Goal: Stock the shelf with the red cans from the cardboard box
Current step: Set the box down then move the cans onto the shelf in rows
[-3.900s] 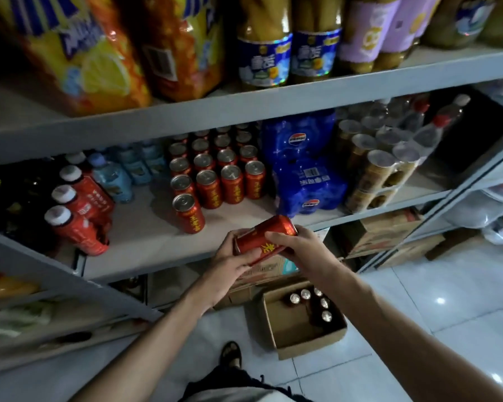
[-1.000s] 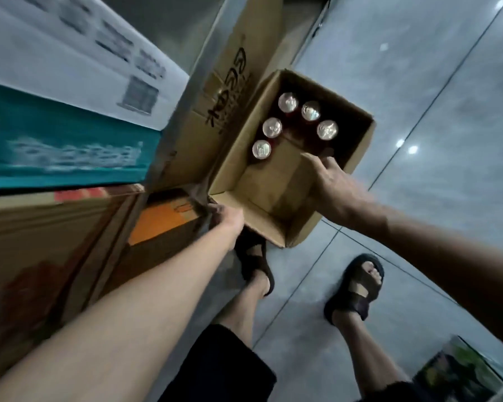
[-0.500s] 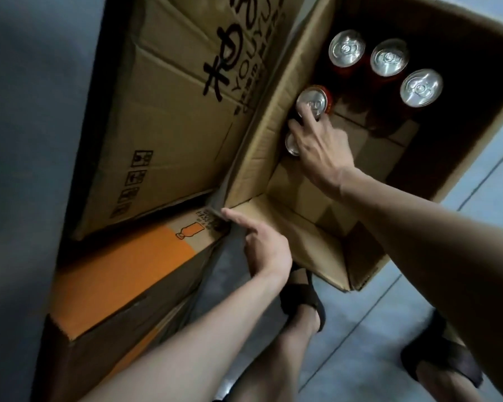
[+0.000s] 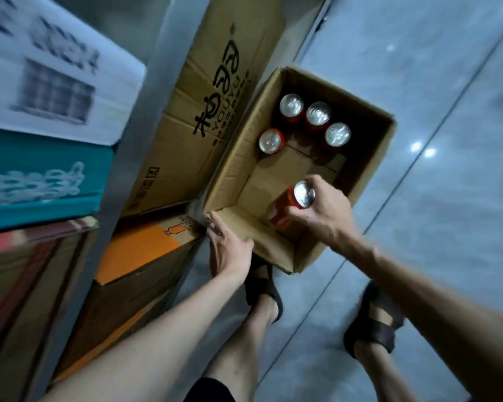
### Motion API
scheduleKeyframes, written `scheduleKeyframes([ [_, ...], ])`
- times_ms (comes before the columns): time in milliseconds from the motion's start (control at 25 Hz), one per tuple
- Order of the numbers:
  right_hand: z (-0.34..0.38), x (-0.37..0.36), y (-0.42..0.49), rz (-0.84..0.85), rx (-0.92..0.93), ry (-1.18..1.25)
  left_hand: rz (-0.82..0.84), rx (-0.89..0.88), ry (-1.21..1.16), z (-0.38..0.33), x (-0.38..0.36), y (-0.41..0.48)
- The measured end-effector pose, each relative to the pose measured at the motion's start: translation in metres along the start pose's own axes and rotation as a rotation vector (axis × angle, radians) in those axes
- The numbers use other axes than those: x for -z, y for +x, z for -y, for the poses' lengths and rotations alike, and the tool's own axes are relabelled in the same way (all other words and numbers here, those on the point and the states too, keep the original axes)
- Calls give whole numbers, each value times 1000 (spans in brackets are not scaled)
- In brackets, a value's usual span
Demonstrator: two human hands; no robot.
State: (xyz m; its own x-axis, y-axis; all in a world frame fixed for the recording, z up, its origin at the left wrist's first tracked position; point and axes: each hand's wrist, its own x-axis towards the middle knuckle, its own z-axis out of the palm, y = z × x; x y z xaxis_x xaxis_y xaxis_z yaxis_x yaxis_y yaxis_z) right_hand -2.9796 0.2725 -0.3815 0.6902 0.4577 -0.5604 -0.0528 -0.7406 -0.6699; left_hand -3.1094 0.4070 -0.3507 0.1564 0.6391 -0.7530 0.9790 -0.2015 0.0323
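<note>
Box (image 4: 369, 158) holds four upright red cans (image 4: 314, 113). Right hand (image 4: 325, 210) grips a fifth can (image 4: 288, 207); left hand (image 4: 230, 250) rests flat on the box's rim, holding nothing. Shelf is out of view.

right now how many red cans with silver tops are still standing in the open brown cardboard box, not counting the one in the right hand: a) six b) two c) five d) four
d: four red cans with silver tops stand in the far corner of the open brown cardboard box, while the right hand grips a fifth, tilted, above the box's near end.
</note>
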Motion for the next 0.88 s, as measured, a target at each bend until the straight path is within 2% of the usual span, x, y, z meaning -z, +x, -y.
scheduleKeyframes([
  [120, 27, 61, -79, -42, -216, 397, 178, -332, -101, -24, 29, -86],
  [240, 82, 144, -145, -19, -226, 554, 300, -475, -313, -50, 84, -194],
  [360, 169, 240, -206, 47, -140, 494, 397, -519, -460, -72, 164, -303],
  [480, 257, 310, -254, 16, -56, 336, 472, -570, -546, -89, 245, -383],
  [560, 318, 344, -292, 17, -9, 260, 431, -604, -603, -88, 296, -439],
  [640, 370, 366, -329, 67, 50, 220, 313, -621, -700, -78, 336, -485],
  [880, 479, 364, -399, 469, 146, 248, 105, -650, -884, 3, 423, -548],
])
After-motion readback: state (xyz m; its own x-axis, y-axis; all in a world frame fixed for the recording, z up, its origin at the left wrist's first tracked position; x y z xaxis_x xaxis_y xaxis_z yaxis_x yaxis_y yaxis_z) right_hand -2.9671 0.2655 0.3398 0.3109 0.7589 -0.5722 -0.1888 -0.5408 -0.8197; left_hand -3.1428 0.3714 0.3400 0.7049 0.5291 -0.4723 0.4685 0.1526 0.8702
